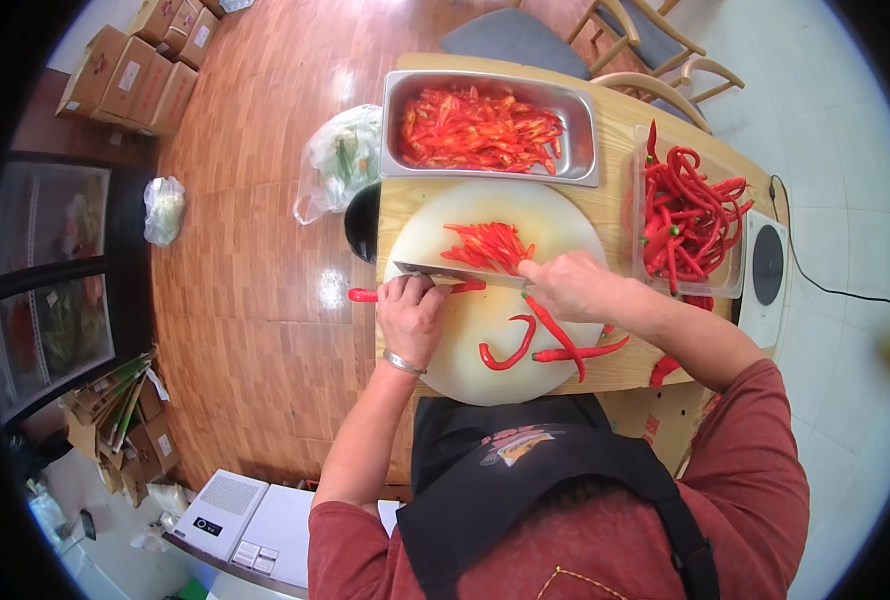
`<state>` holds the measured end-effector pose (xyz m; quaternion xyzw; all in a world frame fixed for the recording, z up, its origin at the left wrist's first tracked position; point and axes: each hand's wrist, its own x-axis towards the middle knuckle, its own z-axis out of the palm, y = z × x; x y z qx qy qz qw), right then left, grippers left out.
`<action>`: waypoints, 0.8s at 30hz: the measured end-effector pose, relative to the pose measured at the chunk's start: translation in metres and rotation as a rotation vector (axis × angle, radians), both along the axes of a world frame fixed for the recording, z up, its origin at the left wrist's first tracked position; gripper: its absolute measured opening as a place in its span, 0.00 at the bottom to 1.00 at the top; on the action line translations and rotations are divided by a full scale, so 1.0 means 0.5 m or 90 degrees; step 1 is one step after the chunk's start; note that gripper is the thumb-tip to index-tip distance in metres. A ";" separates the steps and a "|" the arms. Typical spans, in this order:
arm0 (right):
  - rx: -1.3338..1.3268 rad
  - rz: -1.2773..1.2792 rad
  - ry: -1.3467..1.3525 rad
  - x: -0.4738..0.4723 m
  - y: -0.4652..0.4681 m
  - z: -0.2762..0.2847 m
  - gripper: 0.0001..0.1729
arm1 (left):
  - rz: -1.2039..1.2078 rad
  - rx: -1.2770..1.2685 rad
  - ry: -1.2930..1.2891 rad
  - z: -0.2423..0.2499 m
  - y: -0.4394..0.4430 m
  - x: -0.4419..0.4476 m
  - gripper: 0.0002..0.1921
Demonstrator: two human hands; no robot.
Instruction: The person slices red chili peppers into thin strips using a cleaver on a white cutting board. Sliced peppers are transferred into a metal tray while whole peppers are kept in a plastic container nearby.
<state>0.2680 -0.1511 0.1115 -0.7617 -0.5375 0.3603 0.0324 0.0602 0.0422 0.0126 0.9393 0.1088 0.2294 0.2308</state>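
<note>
My left hand [413, 315] presses a long red chili pepper [469, 286] against a round white cutting board [557, 206]; the pepper's end sticks out past the board's left side. In my right hand [565, 283] is the handle of a kitchen knife [456, 271], its blade lying across the board just beyond the left fingers. Behind the blade is a heap of slant-cut red chili pieces [488, 244]. A curled red chili [518, 346] and two crossed ones [565, 341] with green stem ends lie nearer to me on the board's right part.
A steel pan [581, 142] of cut chilies stands behind the board. To the right, a clear plastic tub [722, 285] holds whole red chilies, beside a white appliance with a round dark plate [767, 264]. Chairs [516, 37] stand beyond the wooden table [614, 161]; a plastic bag [344, 154] is at its left.
</note>
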 end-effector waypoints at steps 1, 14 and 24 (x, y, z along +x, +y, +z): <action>-0.002 -0.015 0.004 -0.010 -0.001 -0.023 0.07 | 0.000 0.008 -0.006 0.000 -0.005 0.002 0.07; -0.048 0.020 -0.026 -0.025 0.018 0.001 0.10 | 0.015 0.013 0.002 0.007 -0.039 -0.005 0.09; -0.046 -0.033 0.033 -0.028 0.032 0.010 0.12 | 0.012 -0.003 -0.019 -0.003 -0.044 -0.004 0.10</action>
